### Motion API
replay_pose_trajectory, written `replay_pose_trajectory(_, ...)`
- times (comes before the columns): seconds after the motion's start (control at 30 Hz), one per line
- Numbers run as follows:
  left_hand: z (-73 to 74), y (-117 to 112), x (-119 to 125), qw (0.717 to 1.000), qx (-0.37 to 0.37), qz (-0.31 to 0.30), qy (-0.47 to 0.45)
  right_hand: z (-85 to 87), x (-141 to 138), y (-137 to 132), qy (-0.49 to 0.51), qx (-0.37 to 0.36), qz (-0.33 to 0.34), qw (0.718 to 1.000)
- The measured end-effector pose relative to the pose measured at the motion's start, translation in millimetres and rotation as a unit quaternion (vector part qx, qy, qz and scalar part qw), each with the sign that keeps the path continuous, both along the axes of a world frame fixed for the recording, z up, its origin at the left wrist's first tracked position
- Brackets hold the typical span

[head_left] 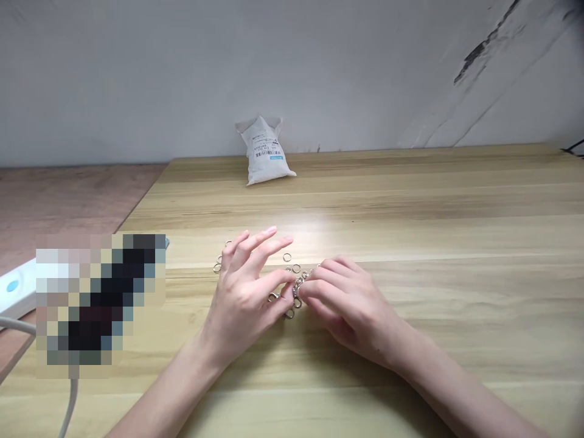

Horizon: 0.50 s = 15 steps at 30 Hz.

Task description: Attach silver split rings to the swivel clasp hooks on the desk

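L hand [241,292] & R hand [347,301] both bare, w/ slim fingers & short rounded nails. Behind them L forearm [173,389] & R forearm [456,389] are bare too, slim, uncovered right to the frame edge.

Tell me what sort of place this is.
Probably a small-parts workbench: a pale wooden table against a bare grey wall, small silver metal rings scattered on it, and a white labelled plastic bag at the back.

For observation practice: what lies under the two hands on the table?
Metal rings lie around the left hand and right hand; both pinch a cluster; anything beneath the palms is covered.
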<state>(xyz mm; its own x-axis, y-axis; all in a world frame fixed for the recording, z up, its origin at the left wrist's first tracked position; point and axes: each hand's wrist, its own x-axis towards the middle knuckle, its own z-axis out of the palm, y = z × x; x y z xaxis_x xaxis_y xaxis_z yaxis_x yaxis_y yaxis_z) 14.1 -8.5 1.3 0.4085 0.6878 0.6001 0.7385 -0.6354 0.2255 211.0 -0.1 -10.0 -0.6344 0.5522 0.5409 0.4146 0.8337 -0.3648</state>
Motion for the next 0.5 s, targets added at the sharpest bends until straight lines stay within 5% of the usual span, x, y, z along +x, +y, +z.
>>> replay_pose_trajectory(0.3, 1.5, -0.8, 2.1, 1.0, 0.002, 0.004, -0.019, 2.2, -2.1, -4.5, 0.047, -0.092, -0.001, 0.995)
replay_pose_trajectory(0.5, 2.3, -0.4, 1.4, 1.0, 0.008, 0.01, -0.023, -2.7, -3.5, -3.3, 0.069, -0.075, -0.051, 0.993)
